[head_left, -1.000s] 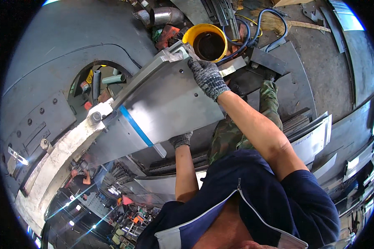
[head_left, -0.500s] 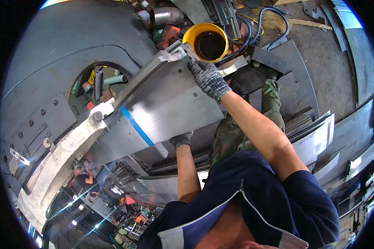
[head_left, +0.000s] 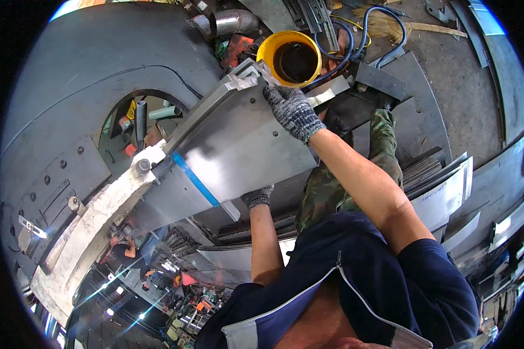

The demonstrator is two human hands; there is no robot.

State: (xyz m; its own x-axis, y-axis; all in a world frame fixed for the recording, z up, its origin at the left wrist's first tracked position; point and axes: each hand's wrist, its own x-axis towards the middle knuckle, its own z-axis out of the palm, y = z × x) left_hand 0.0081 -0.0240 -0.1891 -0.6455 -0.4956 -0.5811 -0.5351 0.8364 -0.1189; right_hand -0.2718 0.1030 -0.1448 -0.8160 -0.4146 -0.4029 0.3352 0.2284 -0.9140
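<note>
A flat grey metal sheet (head_left: 239, 139) lies slanted on the machine's bed, with two small holes near its far right part. A blue strip (head_left: 195, 179) crosses the bed beside it. My right hand (head_left: 294, 111), in a grey knitted glove, is closed on the sheet's far right edge, its fingertips partly hidden. At the near edge my left hand (head_left: 258, 198), gloved alike, reaches partly beneath the sheet. The sheet hides its fingers, so I cannot tell how they are bent.
A yellow bucket (head_left: 269, 49) with dark contents stands just beyond my right hand. The machine's white curved arm (head_left: 96, 224) rises at the left. Blue hose (head_left: 364, 35) and a broom (head_left: 436, 28) lie at the far right. Stacked metal sheets (head_left: 439, 195) lean at my right.
The whole view has shifted slightly. Both hands keep their places on the metal sheet, and the sheet shows no clear movement against the machine.
</note>
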